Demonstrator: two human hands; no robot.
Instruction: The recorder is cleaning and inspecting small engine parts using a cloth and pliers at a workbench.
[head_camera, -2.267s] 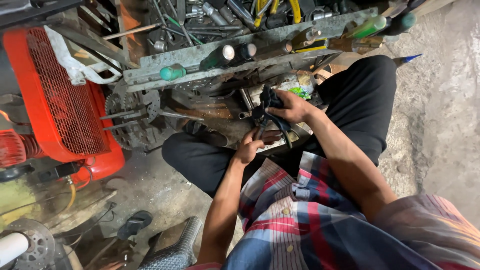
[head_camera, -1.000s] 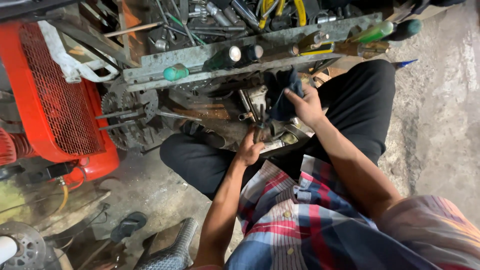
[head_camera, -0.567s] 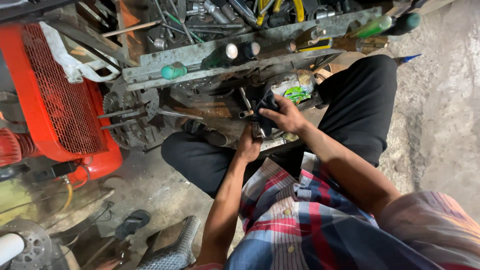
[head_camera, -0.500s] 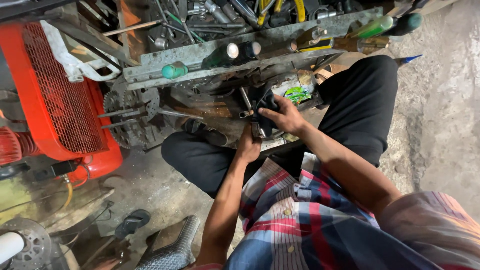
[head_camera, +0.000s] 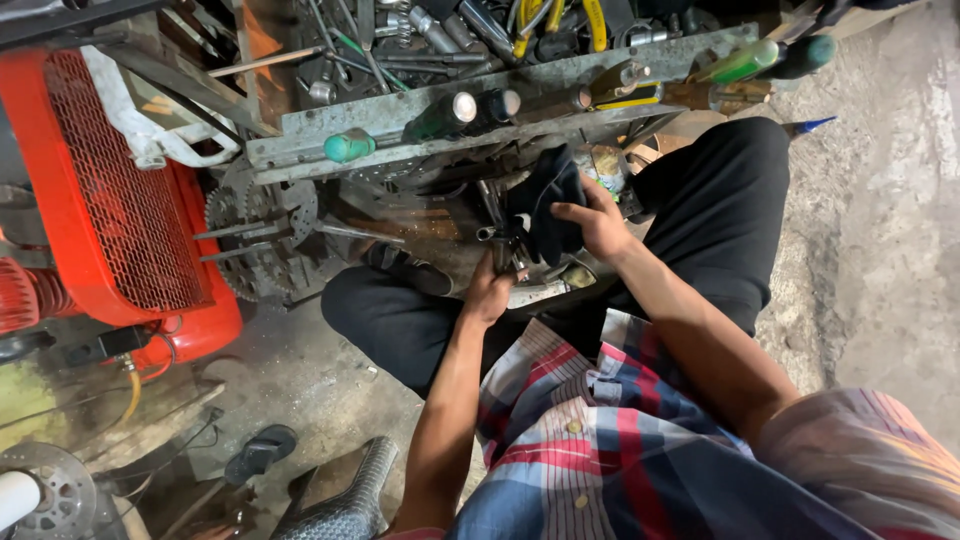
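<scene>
Since a moment ago the right hand (head_camera: 598, 222) has pushed the dark rag (head_camera: 548, 205) a bit higher against the metal part (head_camera: 505, 245), nothing else shifted much; big red mesh-guarded machine (head_camera: 110, 190) sits off left; grey tool rack (head_camera: 500, 100) runs above; rag's black, crumpled, draped over the part between the knees; right fingers pinch it; left hand (head_camera: 488, 295) is clamped round the greasy part's lower end.
</scene>
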